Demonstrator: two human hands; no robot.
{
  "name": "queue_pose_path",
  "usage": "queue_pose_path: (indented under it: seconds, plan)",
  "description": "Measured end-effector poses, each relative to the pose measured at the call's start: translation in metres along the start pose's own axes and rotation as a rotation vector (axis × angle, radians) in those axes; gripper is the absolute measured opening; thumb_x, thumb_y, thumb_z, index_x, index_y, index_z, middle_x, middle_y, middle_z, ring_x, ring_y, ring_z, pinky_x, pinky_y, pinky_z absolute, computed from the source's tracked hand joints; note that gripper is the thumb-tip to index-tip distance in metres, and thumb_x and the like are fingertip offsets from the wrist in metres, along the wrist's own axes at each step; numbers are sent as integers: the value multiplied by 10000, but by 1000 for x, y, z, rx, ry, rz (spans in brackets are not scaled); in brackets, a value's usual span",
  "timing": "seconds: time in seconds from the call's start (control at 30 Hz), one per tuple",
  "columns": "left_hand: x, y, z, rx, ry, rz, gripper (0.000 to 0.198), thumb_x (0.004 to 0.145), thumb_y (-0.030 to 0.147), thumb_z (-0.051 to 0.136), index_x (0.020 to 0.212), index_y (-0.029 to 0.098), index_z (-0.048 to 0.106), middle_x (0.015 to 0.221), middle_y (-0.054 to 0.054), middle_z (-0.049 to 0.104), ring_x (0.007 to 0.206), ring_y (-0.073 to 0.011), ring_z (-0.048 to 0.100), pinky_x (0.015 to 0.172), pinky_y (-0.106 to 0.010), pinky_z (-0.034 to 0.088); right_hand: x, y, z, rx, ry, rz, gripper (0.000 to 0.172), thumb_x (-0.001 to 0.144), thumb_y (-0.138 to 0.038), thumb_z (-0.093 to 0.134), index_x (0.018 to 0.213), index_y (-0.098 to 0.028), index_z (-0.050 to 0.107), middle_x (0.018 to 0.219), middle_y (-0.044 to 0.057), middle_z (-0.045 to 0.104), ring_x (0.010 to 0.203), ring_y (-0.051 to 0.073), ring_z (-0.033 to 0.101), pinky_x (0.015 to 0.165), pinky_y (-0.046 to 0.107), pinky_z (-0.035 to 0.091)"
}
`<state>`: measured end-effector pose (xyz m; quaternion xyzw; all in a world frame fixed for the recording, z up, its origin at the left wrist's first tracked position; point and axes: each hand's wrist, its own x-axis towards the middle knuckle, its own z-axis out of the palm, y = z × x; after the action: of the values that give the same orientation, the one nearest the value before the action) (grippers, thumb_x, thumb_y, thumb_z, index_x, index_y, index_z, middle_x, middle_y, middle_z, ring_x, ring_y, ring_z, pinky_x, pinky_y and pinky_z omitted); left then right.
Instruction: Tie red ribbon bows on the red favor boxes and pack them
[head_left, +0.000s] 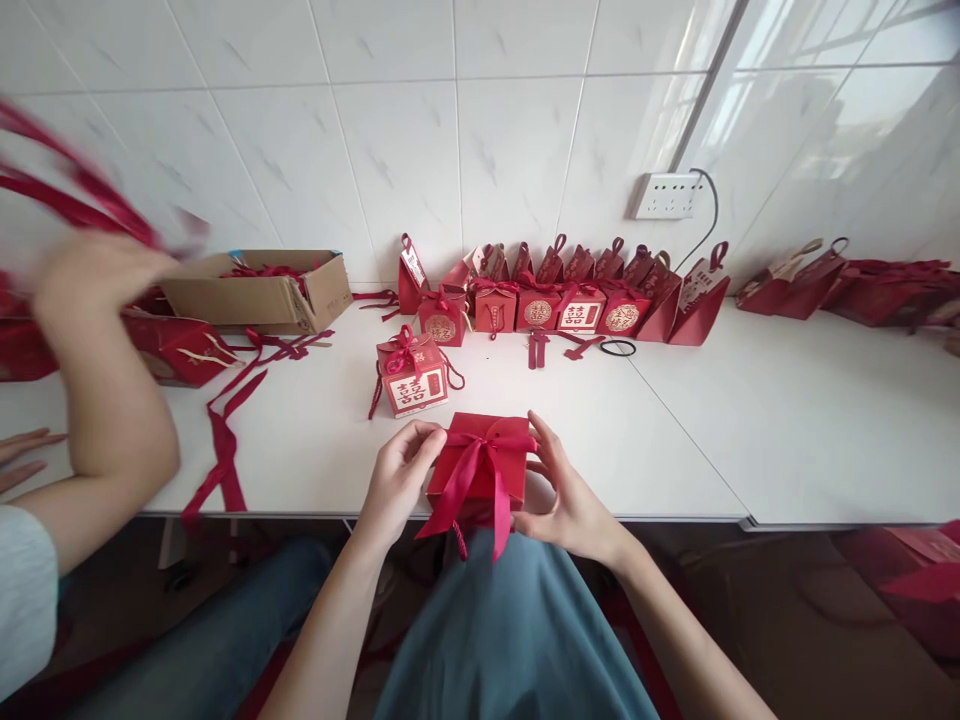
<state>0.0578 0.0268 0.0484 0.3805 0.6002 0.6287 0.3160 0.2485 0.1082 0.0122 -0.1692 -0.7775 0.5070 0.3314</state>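
A small red gift box with a red ribbon bow on top sits at the near edge of the white table. My left hand grips its left side, fingers curled at the top corner. My right hand holds its right side, fingers wrapped round the edge. The ribbon tails hang down over the table edge toward my lap. Just behind it stands a finished red box with a white label and bow.
A row of finished red boxes and unfolded red cartons lines the wall. A cardboard box with ribbons sits at left, loose ribbons beside it. Another person's arm is raised at left, blurred. More flat red cartons lie at right.
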Motion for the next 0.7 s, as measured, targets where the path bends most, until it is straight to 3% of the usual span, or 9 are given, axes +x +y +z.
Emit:
queue_pose_path:
  seconds: [0.3,0.4,0.5,0.7]
  plan:
    - [-28,25,-3,176,-24,258,232,839,351,551,667,196,554,722,-9,539,724,-149,520,673,-234,430,-18,-20,-4,-184,56,-118,1025,661,-125,655,1466,-327,55,1403,97,350,1332,295,343,1072,494,352]
    - [-28,30,-12,84,-159,298,128,801,328,589,818,204,614,836,-44,593,829,-195,578,764,-290,476,-24,-25,-8,-204,64,-125,1034,650,-129,663,1468,-327,63,1412,102,336,1333,308,344,1061,494,369]
    - [-23,32,-21,132,-292,289,215,778,275,616,982,213,644,942,-74,614,909,-223,598,809,-328,498,-27,-24,-12,-188,66,-108,1037,645,-128,666,1466,-339,69,1415,95,336,1336,308,346,1062,496,369]
    - [-16,35,-25,368,-372,428,76,785,236,619,831,220,678,935,-79,620,878,-210,602,746,-311,509,-28,-18,-12,-179,40,-72,1035,641,-128,680,1466,-335,90,1420,93,344,1334,298,355,1065,486,368]
